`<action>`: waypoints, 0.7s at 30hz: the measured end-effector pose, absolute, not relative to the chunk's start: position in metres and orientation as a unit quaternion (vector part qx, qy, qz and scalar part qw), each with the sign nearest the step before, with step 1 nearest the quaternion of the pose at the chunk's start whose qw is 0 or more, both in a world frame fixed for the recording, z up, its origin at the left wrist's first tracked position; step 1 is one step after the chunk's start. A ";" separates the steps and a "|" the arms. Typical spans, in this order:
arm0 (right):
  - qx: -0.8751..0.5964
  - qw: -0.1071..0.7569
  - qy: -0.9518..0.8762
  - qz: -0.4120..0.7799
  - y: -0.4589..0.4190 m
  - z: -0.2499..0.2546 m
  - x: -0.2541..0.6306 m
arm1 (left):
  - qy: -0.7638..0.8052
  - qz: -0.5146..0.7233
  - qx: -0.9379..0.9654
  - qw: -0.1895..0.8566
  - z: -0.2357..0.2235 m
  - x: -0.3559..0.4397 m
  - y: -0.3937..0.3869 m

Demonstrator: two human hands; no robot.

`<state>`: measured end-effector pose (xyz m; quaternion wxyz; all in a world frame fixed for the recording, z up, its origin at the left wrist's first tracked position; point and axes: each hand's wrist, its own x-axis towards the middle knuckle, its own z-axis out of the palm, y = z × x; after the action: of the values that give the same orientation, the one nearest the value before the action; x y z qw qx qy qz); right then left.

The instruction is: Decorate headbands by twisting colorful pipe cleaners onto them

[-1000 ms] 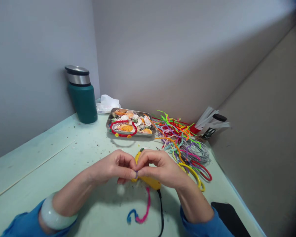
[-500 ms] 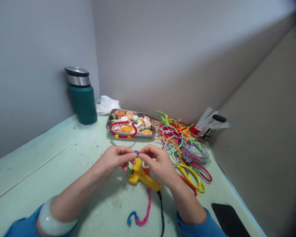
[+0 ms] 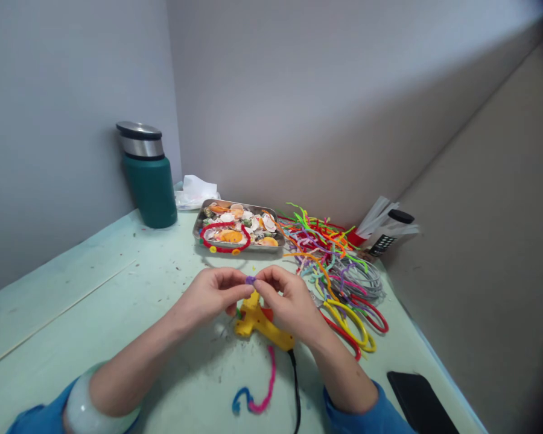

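A small curled piece of purple pipe cleaner is pinched between my two hands above the table. My left hand closes on its left side with thumb and index finger. On the other side, my right hand grips it the same way. Under my hands lies a yellow hot glue gun, its nozzle end partly hidden by my fingers. Nearer to me, a bent pink and blue pipe cleaner rests on the table. Beyond my hands, a red pipe cleaner loop with yellow pieces leans over a metal tray.
The metal tray holds shells. Right of it spreads a heap of colored pipe cleaners with coiled grey wire and yellow-handled scissors. A green bottle, a thin stick, glue sticks and a black phone surround the work area.
My hands stay in nearly the same place. The purple piece has turned slightly between my fingertips and shows a little more. The view has shifted very slightly.
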<state>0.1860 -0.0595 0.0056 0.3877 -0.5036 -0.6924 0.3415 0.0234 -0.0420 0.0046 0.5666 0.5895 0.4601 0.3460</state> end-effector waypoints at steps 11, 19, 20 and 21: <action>-0.524 0.371 -0.721 0.259 -0.061 0.006 0.183 | 0.432 0.374 0.568 0.592 0.002 0.023 -0.042; -0.489 0.397 -0.752 0.194 -0.064 0.009 0.181 | 0.452 0.371 0.551 0.595 0.003 0.025 -0.041; -0.489 0.391 -0.759 0.178 -0.065 0.009 0.181 | 0.454 0.371 0.554 0.591 0.003 0.025 -0.041; -0.491 0.387 -0.762 0.167 -0.066 0.009 0.180 | 0.457 0.371 0.554 0.589 0.003 0.025 -0.042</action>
<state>0.1803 -0.0660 0.0093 0.3869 -0.4912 -0.7622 0.1674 0.0254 -0.0417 0.0030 0.5886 0.5542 0.4567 0.3714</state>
